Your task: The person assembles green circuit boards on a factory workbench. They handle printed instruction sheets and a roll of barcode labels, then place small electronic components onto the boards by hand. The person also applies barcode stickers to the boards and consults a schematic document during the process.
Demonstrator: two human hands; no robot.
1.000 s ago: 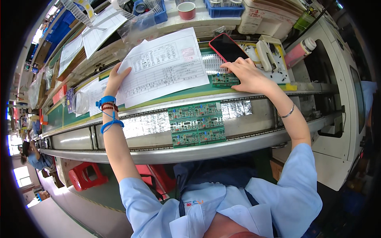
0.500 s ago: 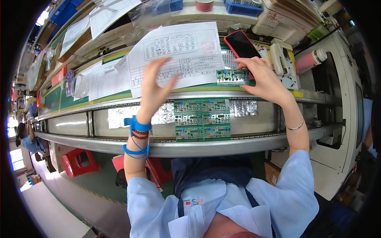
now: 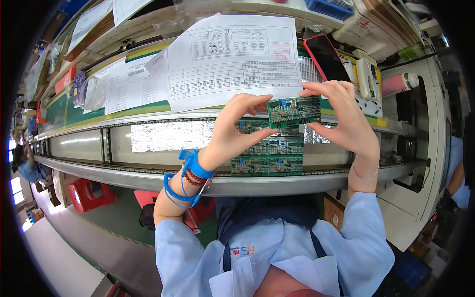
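Note:
A green circuit board [image 3: 294, 112] with small parts on it is held up between my two hands, slightly tilted. My right hand [image 3: 352, 119] grips its right end, fingers at the upper edge and thumb at the lower. At its left end, the fingertips and thumb of my left hand [image 3: 230, 129] meet the corners. Below the held board, a panel of several joined green circuit boards [image 3: 267, 165] lies across the conveyor rails; my hands and the held board partly hide its far row. A blue coiled-cord wrist strap [image 3: 198, 171] circles my left wrist.
Beyond the conveyor [image 3: 163, 178] lie a large printed drawing [image 3: 222, 67], more paper sheets [image 3: 131, 84] and a clear plastic cup [image 3: 92, 94]. A red-edged phone [image 3: 324, 57] rests behind my right hand. A pale machine housing [image 3: 420, 198] stands at right; a red stool [image 3: 89, 195] at left.
My left hand has come rightward from over the papers to the board's left end. My right hand has lifted the board from the table edge toward me, over the panel.

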